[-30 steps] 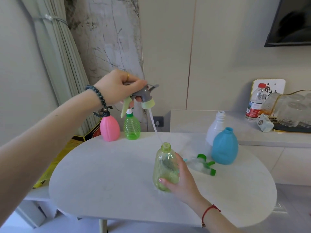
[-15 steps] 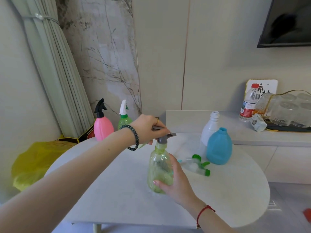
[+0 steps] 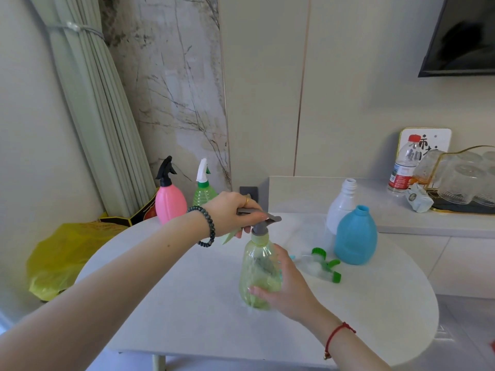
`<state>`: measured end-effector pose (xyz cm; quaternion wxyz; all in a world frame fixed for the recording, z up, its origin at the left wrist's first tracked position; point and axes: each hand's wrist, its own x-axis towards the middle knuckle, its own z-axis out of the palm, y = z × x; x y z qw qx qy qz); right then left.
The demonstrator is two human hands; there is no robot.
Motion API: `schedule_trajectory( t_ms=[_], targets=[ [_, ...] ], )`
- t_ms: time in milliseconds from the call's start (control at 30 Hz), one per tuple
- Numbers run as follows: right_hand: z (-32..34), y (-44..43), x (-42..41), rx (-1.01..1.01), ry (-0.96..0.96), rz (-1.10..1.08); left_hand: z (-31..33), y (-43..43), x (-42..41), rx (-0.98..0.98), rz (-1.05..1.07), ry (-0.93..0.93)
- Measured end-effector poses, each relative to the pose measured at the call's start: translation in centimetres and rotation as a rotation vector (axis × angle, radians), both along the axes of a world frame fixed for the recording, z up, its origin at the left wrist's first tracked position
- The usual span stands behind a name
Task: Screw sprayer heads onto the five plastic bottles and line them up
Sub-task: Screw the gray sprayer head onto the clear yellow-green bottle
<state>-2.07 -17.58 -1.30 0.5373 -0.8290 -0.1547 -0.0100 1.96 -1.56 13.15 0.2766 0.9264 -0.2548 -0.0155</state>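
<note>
A clear yellow-green bottle [image 3: 257,274] stands mid-table, gripped low on its side by my right hand [image 3: 288,293]. My left hand [image 3: 230,214] holds a grey sprayer head [image 3: 263,224] that sits on the bottle's neck. At the back left stand a pink bottle [image 3: 170,200] with a black sprayer and a green bottle [image 3: 203,195] with a white sprayer. To the right stand an open blue bottle [image 3: 355,236] and, behind it, an open white bottle [image 3: 342,207]. Loose green-and-clear sprayer heads [image 3: 324,266] lie on the table beside the blue bottle.
The oval white table [image 3: 187,311] ends close in front and at right. A ledge [image 3: 302,194] behind holds a water bottle [image 3: 403,170], a crumpled packet [image 3: 417,202] and a glass-cup rack [image 3: 466,180]. A yellow bag [image 3: 59,261] lies left, below a tied curtain [image 3: 99,108].
My left hand brought the grey sprayer head down from above, feeding its tube into the yellow-green bottle, and now it rests on the neck. My right hand kept hold of the bottle.
</note>
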Motion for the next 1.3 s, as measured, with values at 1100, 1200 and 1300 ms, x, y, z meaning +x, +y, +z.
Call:
schedule_trajectory(
  t_ms=[1100, 1200, 1300],
  targets=[
    [4.7, 3.0, 1.9, 0.370, -0.147, -0.195, 0.3, -0.4, 0.3, 0.052, -0.047, -0.052],
    [4.3, 2.8, 1.7, 0.374, -0.116, -0.118, 0.2, -0.4, 0.3, 0.054, -0.048, -0.050],
    [4.0, 2.0, 1.6, 0.354, -0.106, -0.008, 0.2, -0.4, 0.3, 0.062, -0.051, -0.054]
  ],
)
